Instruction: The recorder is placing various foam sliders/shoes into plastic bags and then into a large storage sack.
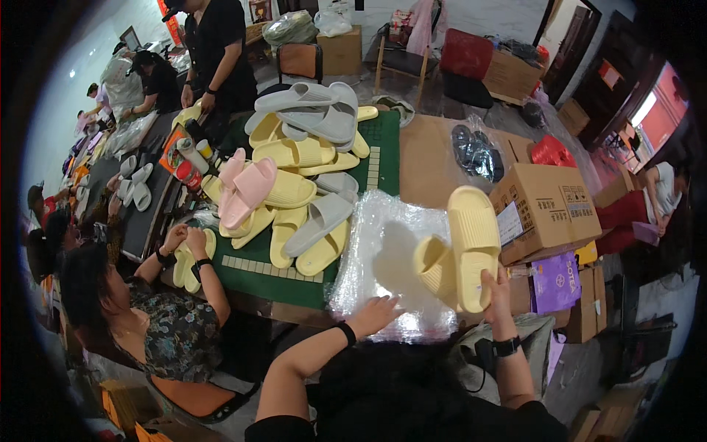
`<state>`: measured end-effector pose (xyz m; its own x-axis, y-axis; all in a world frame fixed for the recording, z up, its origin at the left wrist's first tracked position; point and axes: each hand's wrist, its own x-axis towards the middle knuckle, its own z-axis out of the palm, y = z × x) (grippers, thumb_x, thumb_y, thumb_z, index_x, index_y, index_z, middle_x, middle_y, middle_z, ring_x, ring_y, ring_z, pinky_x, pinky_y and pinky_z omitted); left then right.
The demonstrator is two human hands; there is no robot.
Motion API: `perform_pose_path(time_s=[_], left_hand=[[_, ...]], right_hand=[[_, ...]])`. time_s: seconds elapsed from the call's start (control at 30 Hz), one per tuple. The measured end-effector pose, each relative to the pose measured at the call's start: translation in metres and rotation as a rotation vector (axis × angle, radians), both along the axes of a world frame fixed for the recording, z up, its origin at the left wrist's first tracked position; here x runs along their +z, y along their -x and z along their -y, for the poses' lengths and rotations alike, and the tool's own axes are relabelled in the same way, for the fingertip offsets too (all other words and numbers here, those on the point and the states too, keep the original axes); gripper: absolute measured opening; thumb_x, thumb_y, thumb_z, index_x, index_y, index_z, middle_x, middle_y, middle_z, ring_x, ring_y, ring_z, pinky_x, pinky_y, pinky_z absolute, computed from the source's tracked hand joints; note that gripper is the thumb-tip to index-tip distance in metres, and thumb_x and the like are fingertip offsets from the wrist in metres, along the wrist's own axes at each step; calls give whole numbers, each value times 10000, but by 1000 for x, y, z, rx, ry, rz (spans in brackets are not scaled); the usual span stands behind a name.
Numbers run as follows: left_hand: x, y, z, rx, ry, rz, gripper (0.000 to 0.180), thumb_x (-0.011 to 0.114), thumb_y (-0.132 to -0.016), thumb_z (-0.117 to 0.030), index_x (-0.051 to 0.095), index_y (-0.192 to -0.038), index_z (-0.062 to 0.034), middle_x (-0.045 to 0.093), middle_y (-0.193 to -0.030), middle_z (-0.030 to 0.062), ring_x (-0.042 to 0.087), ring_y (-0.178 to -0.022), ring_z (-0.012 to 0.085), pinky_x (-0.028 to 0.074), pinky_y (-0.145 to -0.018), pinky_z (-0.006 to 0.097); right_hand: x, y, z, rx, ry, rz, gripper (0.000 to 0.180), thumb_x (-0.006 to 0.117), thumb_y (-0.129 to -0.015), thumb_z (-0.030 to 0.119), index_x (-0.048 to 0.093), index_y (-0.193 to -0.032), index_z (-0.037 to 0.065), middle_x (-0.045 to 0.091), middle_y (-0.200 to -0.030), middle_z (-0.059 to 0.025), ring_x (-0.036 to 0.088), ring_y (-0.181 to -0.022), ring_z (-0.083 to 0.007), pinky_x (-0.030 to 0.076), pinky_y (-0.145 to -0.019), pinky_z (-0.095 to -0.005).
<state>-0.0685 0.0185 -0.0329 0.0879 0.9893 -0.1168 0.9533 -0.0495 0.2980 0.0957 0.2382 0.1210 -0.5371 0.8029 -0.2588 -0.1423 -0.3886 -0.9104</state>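
Held yellow slippers upright in clenched right hand, toes toward twelve o'clock; left hand flat, released, on plastic bags.

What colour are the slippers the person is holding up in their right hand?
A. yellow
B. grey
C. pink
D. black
A: the right hand grips a pair of pale yellow slippers by the heel end, raised above the stack of clear plastic bags where the left hand rests; the grey and pink slippers lie in the pile of slippers on the green table.
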Motion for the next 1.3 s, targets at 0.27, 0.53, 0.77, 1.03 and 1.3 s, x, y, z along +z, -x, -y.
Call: perform_pose_path(time_s=[0.27,0.53,0.77,1.03,1.3], left_hand=[[-14,14,27,-96,-56,-212,413,465,-816,-115,442,-1208,14,453,-1265,181,399,-1188,337,331,-966,450],[-13,11,37,135,-249,-264,291,504,-791,-135,541,-1050,-8,501,-1181,180,414,-1152,357,302,-968,487],[-20,8,39,146,-138,-261,304,489,-806,-141,537,-1076,-10,467,-1238,175,410,-1174,346,305,-991,483],[-26,-1,39,211,-45,-266,306,468,-823,-150,541,-1097,-35,440,-1281,159,367,-1225,337,272,-1015,474],[-19,10,26,355,-284,-313,187,506,-798,-155,570,-947,-63,493,-1194,134,414,-1156,364,291,-968,544]], right_hand=[[-126,41,-29,48,-411,381,372,603,-807,75,511,-1165,44,581,-1048,-149,581,-928,-240,474,-797,-338],[-155,48,14,402,-1158,1047,173,640,-665,172,681,-827,130,126,-1407,-321,98,-1321,-453,211,-1061,-441],[-201,56,-11,437,-1084,766,244,606,-673,119,674,-905,88,89,-1390,-359,111,-1300,-480,192,-1069,-454],[-176,89,-10,336,-1025,1039,385,562,-720,312,652,-982,45,250,-1407,-213,286,-1245,-380,199,-1014,-531],[-121,88,-23,340,-1241,941,290,529,-747,176,620,-965,8,474,-1248,-165,361,-1224,-282,207,-1028,-464]])
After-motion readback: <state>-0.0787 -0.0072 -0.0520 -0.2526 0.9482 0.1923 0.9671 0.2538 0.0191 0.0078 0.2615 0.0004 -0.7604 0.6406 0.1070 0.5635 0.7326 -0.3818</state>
